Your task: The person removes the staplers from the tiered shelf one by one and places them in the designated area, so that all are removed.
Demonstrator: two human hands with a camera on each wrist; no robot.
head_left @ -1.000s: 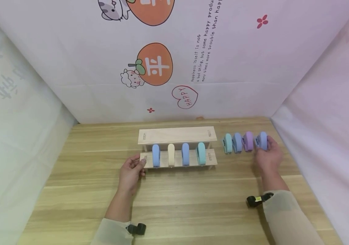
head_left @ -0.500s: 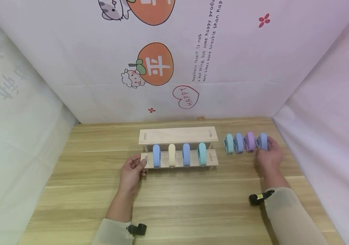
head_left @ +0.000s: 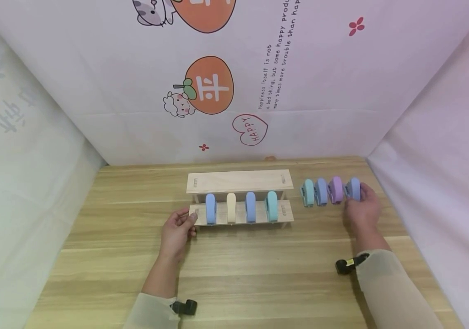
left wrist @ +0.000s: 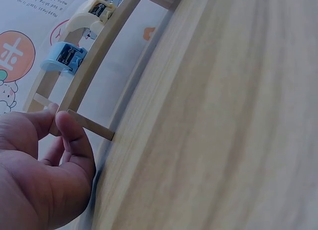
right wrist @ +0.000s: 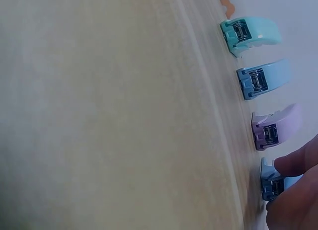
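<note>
My left hand (head_left: 175, 232) pinches the left end of a two-step wooden rack (head_left: 240, 183), thumb on top of the lower step. Two blue plastic spring clips (head_left: 210, 209), a cream one (head_left: 231, 208) and a teal one (head_left: 272, 206) stand spaced along that step. To the right of the rack, my right hand (head_left: 364, 208) pinches a blue spring clip (head_left: 353, 188) between thumb and finger. It is the rightmost in a row on the table; part of it is hidden by the fingers in the right wrist view. Beside it stands a purple clip (right wrist: 278, 125).
Further left in that row are another blue clip (head_left: 320, 192) and a teal clip (head_left: 307, 193). The rack's upper step bears nothing. A printed white cloth (head_left: 321, 91) hangs behind the wooden table (head_left: 234, 283), with more white cloth at both sides.
The blue clip in my right hand has come slightly closer to the purple one. My left hand keeps its hold on the rack's end.
</note>
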